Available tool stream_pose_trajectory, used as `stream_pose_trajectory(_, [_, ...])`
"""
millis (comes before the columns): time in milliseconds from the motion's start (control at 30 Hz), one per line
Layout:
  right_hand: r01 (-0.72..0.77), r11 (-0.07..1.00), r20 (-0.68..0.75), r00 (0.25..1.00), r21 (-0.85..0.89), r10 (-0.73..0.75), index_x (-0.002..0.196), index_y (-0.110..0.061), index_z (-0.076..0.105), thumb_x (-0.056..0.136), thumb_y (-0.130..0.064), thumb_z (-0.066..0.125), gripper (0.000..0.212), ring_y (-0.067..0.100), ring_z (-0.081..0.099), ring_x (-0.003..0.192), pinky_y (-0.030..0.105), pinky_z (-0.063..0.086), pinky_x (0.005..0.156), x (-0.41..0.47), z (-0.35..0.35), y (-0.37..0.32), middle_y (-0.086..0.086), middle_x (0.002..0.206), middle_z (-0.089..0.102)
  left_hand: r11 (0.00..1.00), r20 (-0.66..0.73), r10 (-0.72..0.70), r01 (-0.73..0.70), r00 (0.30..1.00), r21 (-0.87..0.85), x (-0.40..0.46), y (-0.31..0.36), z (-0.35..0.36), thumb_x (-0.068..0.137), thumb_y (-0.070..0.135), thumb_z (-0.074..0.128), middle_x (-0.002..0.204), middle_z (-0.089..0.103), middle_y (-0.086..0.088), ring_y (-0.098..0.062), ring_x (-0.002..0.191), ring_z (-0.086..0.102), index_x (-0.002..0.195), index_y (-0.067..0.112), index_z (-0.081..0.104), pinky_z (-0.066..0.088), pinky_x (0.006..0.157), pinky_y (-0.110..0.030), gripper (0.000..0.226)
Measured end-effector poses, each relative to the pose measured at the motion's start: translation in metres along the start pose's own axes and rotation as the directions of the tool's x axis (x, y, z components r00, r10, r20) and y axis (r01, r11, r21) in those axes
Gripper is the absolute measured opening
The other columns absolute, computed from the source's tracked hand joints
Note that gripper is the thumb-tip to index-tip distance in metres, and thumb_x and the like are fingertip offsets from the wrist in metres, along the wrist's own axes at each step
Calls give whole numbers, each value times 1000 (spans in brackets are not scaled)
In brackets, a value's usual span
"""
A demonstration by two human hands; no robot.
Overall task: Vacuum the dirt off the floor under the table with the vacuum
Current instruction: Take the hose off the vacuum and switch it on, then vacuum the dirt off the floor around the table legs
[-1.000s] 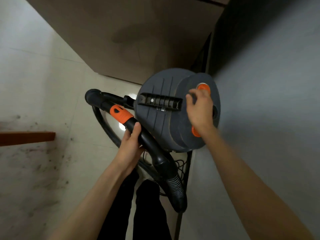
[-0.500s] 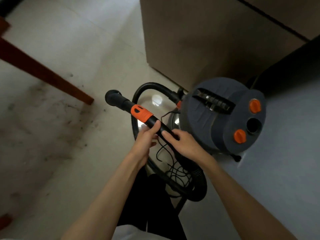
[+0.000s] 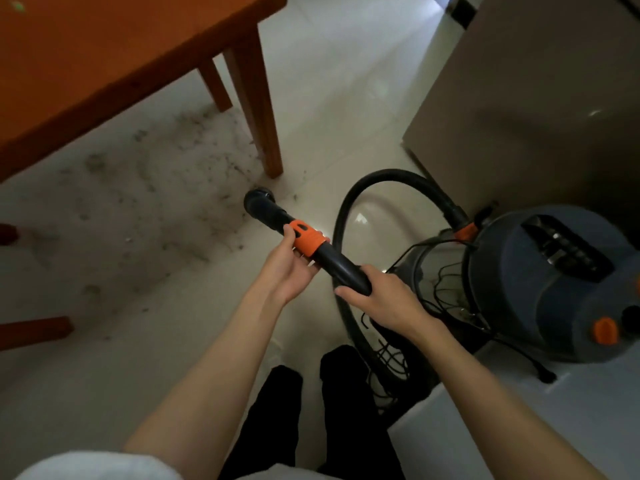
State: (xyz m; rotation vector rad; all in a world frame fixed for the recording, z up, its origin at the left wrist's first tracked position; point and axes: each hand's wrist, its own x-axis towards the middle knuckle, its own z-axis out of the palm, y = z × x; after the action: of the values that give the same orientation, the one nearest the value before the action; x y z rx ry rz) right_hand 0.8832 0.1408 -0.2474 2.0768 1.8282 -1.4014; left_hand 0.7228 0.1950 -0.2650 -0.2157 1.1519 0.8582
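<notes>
I hold the vacuum's black hose handle (image 3: 341, 266) in both hands. My left hand (image 3: 292, 268) grips it at the orange collar (image 3: 307, 239); my right hand (image 3: 384, 299) grips it just behind. The open nozzle end (image 3: 258, 202) points at the floor close to the foot of the near table leg (image 3: 265, 116). Grey dirt (image 3: 145, 188) lies scattered over the pale floor under the orange-brown wooden table (image 3: 104, 53). The grey drum vacuum (image 3: 554, 285) with orange knobs stands at the right, its black hose (image 3: 381, 180) looping up from it.
A tan cabinet (image 3: 536, 98) stands behind the vacuum. A tangled black power cord (image 3: 391, 362) lies by my black-trousered legs (image 3: 311, 417). A lighter grey surface (image 3: 519, 410) runs along the lower right. More wooden furniture parts (image 3: 34, 332) show at the left edge.
My right hand left the vacuum's top and took the hose handle behind my left hand. The view swung left and up, bringing the table and dirt into sight; the nozzle moved toward the table leg.
</notes>
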Motion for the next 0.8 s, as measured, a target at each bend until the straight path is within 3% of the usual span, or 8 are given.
stream_pose_trajectory(133, [-7, 999, 86, 996, -50, 11, 107, -18, 56, 81, -40, 62, 35, 21, 64, 81, 36, 53, 74, 3, 21, -37, 5, 91, 66, 999, -2, -10, 9, 1000, -43, -4, 25, -44, 97, 36, 45, 125, 57, -15, -27, 103, 60, 135, 5, 42, 50, 71, -42, 49])
stream_pose_trajectory(267, [-77, 992, 133, 989, 101, 63, 103, -15, 53, 77, -24, 65, 30, 18, 66, 59, 37, 58, 62, 18, 54, -60, 4, 77, 66, 999, 14, -12, 13, 1000, -30, 2, 40, -68, 96, 33, 48, 117, 58, -14, -24, 103, 59, 133, 5, 44, 50, 71, -39, 46])
stream_pose_trajectory(433, [-106, 986, -53, 992, 131, 113, 100, -18, 50, 81, -39, 63, 31, 27, 64, 74, 43, 55, 73, 46, 94, -65, 5, 83, 62, 997, -15, -35, 36, 999, 63, 32, 40, -79, 96, 28, 52, 110, 58, -13, -23, 100, 58, 110, 12, 51, 46, 85, -40, 21])
stream_pose_trajectory(567, [-82, 990, -131, 987, 118, 98, 102, -18, 46, 85, -45, 61, 35, 26, 62, 77, 40, 52, 70, 75, 105, -58, 4, 84, 61, 995, -90, -15, 24, 996, 99, 73, 44, -80, 96, 28, 52, 108, 60, -12, -21, 97, 59, 115, 9, 49, 48, 83, -37, 26])
stream_pose_trajectory(700, [-27, 994, -195, 981, -109, 5, 111, -15, 47, 91, -52, 52, 43, 30, 63, 87, 40, 50, 74, 116, 98, -44, 8, 95, 64, 995, -117, -1, 13, 993, 97, 117, 47, -73, 95, 29, 54, 103, 63, -14, -22, 89, 63, 118, 8, 49, 51, 66, -30, 32])
stream_pose_trajectory(800, [-37, 981, -184, 983, -193, 1, 114, -14, 45, 92, -55, 47, 46, 34, 62, 90, 38, 46, 71, 157, 88, -25, 11, 99, 65, 996, -140, -2, 14, 990, 87, 158, 44, -58, 95, 33, 54, 103, 64, -15, -22, 87, 65, 119, 7, 49, 52, 61, -30, 36])
